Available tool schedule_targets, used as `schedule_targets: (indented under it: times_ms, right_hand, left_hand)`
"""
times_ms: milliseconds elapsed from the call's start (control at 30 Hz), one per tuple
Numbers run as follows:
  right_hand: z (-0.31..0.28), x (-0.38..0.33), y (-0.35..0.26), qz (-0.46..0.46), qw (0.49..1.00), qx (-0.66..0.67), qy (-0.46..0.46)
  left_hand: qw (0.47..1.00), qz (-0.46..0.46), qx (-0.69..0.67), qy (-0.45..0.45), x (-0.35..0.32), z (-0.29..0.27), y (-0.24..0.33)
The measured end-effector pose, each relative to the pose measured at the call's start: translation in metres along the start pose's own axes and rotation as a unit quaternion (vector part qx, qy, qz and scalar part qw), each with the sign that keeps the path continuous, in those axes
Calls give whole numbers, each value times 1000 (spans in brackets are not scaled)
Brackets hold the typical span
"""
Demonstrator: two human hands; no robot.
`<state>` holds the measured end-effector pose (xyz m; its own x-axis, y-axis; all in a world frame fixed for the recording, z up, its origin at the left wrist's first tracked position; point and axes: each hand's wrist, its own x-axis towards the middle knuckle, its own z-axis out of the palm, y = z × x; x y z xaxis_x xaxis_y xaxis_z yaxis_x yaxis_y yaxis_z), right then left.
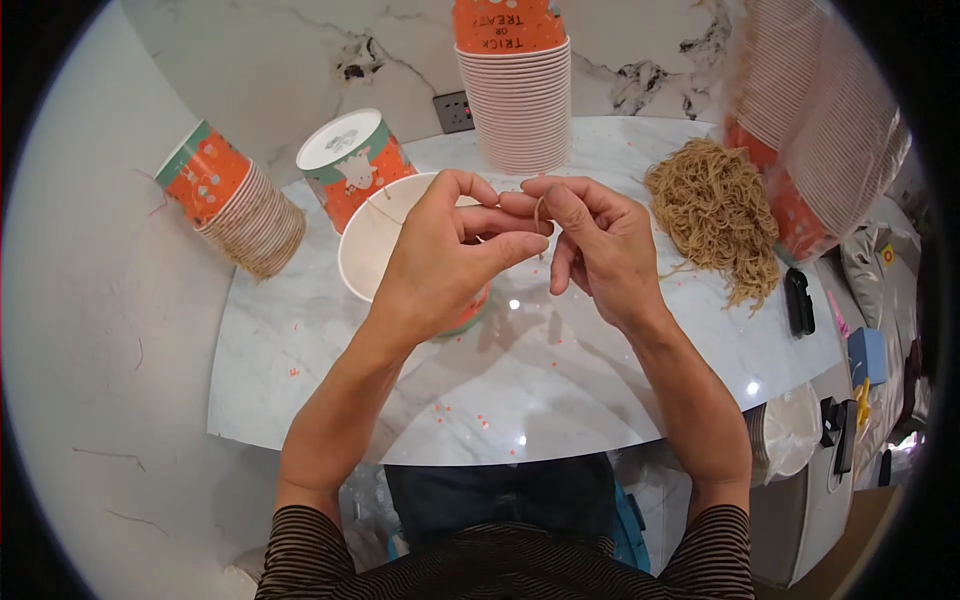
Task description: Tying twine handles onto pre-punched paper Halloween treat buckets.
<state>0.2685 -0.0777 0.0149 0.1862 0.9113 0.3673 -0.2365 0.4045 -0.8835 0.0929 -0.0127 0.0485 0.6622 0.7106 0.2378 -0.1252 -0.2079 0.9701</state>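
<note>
The left hand (440,255) and the right hand (595,245) are meeting over the near middle of the table, fingertips pinching a short length of tan string (539,213) between them; both hands are closing on it, not lying open. Just under the left hand a white-lined paper cup (372,250) is lying tilted, its mouth facing the person, and a thin strand seems to be running across its rim. Judging by this, the string is only now being fitted to this cup, while a heap of cut string (715,215) is waiting on the right. Stacks of orange cups (235,205) are lying on the far left, another stack (515,95) is standing at the far middle, one lidded cup (355,165) beside it. The marble table (560,390) is carrying small orange specks; a marble wall is rising behind.
</note>
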Motion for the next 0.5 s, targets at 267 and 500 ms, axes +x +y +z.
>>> schedule_targets:
  times_ms: [267, 500]
  right_hand:
    - [0, 2, 4, 21, 999, 42, -7]
    - [-8, 1, 1, 18, 998, 59, -23]
  left_hand:
    - [1000, -10, 14, -3, 0, -4, -2]
    - [999, -14, 51, -3, 2, 1, -3]
